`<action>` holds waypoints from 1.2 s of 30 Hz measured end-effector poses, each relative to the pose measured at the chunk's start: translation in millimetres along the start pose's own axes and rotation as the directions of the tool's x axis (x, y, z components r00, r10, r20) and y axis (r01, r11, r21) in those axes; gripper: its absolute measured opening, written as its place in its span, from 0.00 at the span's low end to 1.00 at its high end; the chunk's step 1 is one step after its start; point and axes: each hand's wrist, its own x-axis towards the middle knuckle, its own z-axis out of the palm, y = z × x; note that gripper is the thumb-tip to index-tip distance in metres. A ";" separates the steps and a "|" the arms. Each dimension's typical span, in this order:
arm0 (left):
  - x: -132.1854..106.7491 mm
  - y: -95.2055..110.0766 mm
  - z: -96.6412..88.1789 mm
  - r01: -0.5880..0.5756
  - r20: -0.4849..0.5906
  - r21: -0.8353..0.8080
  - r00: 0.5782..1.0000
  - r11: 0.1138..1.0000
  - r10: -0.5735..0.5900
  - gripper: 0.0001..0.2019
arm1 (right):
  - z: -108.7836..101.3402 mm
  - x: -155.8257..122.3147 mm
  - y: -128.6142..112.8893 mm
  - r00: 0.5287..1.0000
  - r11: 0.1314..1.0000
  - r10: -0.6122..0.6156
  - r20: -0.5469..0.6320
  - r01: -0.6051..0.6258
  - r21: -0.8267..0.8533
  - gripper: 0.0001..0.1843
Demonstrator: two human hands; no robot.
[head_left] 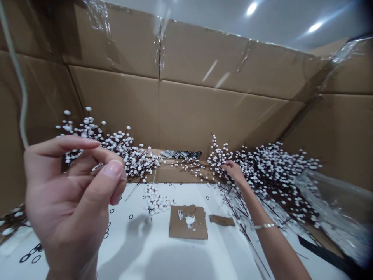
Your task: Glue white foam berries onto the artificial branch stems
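My left hand [70, 198] is raised close to the camera at the left, palm partly turned up. Its fingers curl in and the thumb bends against them; anything between them is hidden. My right hand [234, 172] reaches to the back right, fingertips pinched at a white berry branch [218, 155]. A thick pile of white berry branches [271, 167] lies just right of that hand. Behind the left hand stands another bunch of white berry branches [116, 149]. A small cluster of white berries [157, 202] rests on the white sheet between my hands.
A cardboard square [182, 229] with white smears lies on the white surface [128, 249], beside a narrow cardboard strip [222, 220]. Tall cardboard walls [204, 105] enclose the back and sides. Clear plastic wrapping [335, 194] sits at the right; a white cable [21, 85] hangs at the left.
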 end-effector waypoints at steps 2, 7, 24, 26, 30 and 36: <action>2.6 -1.7 0.0 -0.060 -0.083 -0.050 0.995 0.997 0.056 0.16 | -1.8 2.2 1.4 0.999 0.999 -0.033 0.032 0.033 0.014 0.20; 6.1 -11.7 -0.8 -0.133 -0.073 -0.126 0.989 0.983 0.124 0.18 | -1.5 5.0 3.0 0.995 0.998 -0.069 0.070 0.070 -0.008 0.20; 2.5 -9.8 11.7 0.062 0.093 0.061 0.993 0.996 -0.067 0.10 | 32.3 -23.7 -56.5 0.954 0.843 0.032 0.299 0.134 -0.520 0.14; 3.8 -13.1 8.4 0.045 0.138 0.053 0.989 0.998 -0.052 0.11 | 30.3 -24.3 -54.9 0.957 0.834 0.039 0.289 0.129 -0.537 0.15; 5.7 -18.7 2.5 0.019 0.201 0.036 0.979 0.999 -0.026 0.13 | 20.9 -23.0 -46.9 0.952 0.832 0.052 0.301 0.126 -0.541 0.17; 6.4 -20.9 2.5 -0.004 0.235 0.027 0.972 1.000 -0.002 0.13 | 15.9 -19.0 -32.9 0.937 0.853 0.083 0.340 0.109 -0.510 0.15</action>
